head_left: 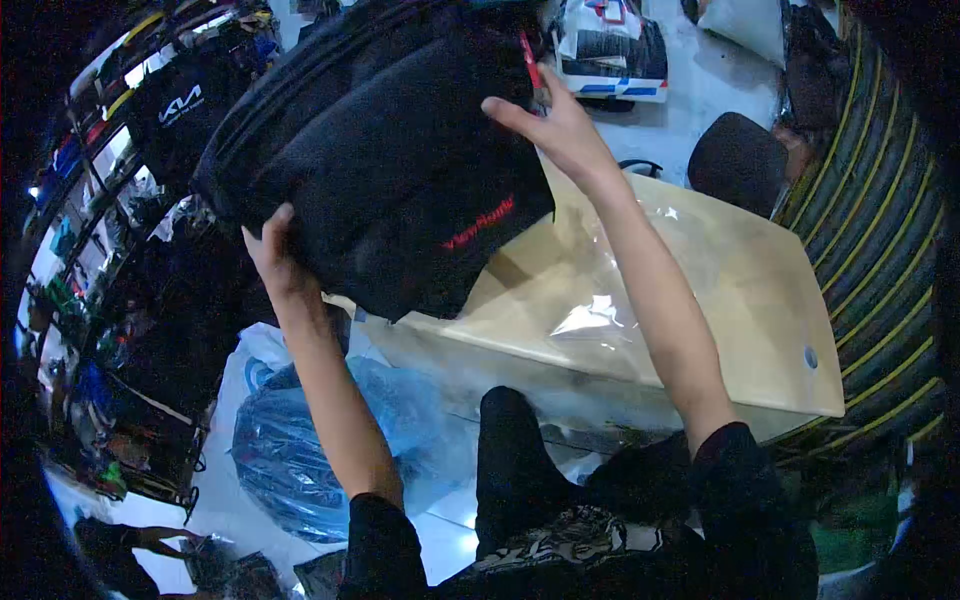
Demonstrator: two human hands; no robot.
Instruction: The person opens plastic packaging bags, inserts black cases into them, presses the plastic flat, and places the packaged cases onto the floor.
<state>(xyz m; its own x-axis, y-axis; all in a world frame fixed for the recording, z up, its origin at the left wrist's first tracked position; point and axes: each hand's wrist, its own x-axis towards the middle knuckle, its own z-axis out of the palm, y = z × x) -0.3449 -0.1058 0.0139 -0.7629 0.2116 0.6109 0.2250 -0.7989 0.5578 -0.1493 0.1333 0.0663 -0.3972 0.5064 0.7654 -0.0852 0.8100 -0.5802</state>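
Observation:
A black backpack [390, 160] with red lettering low on its front is held up tilted above the table, between my two hands. My left hand [275, 255] grips its lower left edge, the thumb on the front and the other fingers hidden behind. On the opposite side, my right hand [560, 135] clasps the upper right edge, thumb lying across the fabric. A red tag or strip [528, 60] shows at that edge close to my right fingers. Beneath the bag, a clear plastic bag [605, 310] lies on the cream table [750, 300].
A blue plastic bag [310, 450] with bulky contents sits on the floor at left. Behind the table are a dark chair back [738, 160] and a wrapped stack [610, 55]. Yellow-striped dark material [880, 220] lines the right. Another person [130, 555] is at lower left.

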